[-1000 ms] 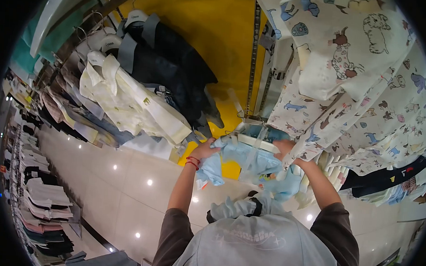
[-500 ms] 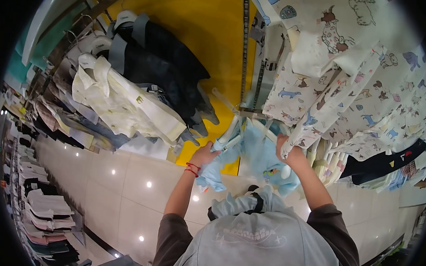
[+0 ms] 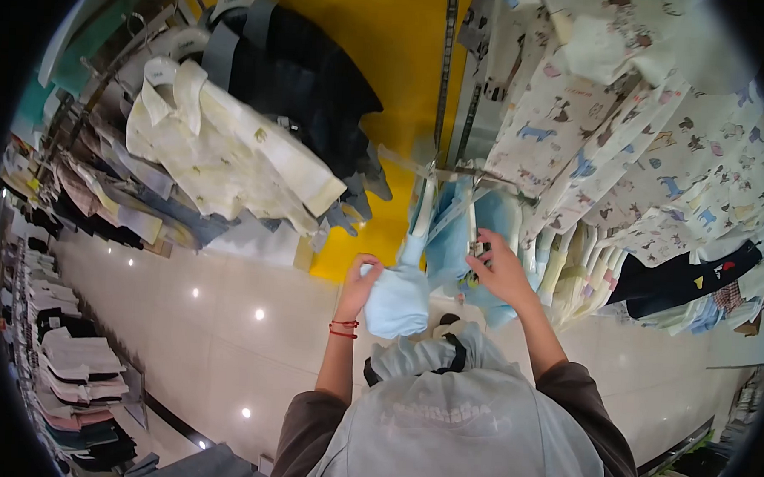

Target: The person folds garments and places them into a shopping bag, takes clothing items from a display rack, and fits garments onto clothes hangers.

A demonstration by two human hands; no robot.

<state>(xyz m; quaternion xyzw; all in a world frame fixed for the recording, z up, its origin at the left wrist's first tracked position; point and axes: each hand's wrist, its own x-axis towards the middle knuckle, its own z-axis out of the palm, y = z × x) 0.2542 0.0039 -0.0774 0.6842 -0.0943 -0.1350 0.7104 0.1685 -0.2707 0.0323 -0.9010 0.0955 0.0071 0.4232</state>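
Against a yellow shop wall (image 3: 411, 61), our left hand (image 3: 361, 280) pinches a light-blue cloth garment (image 3: 399, 301), its long axis running from the metal rail (image 3: 497, 179) toward us; our right hand's (image 3: 498, 267) grip is unclear.

Bright enough on my feed: small white glare spots dot the glossy floor (image 3: 224, 342), while the dark jacket (image 3: 295, 73) swallows its folds. Fisheye curves everything outward into black corners — and a milky haze softens the printed clothes (image 3: 657, 178) at upper right.

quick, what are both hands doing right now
Left hand: closed on edge of light blue garment.
Right hand: fingers curled at hanging blue garment; grip unclear.
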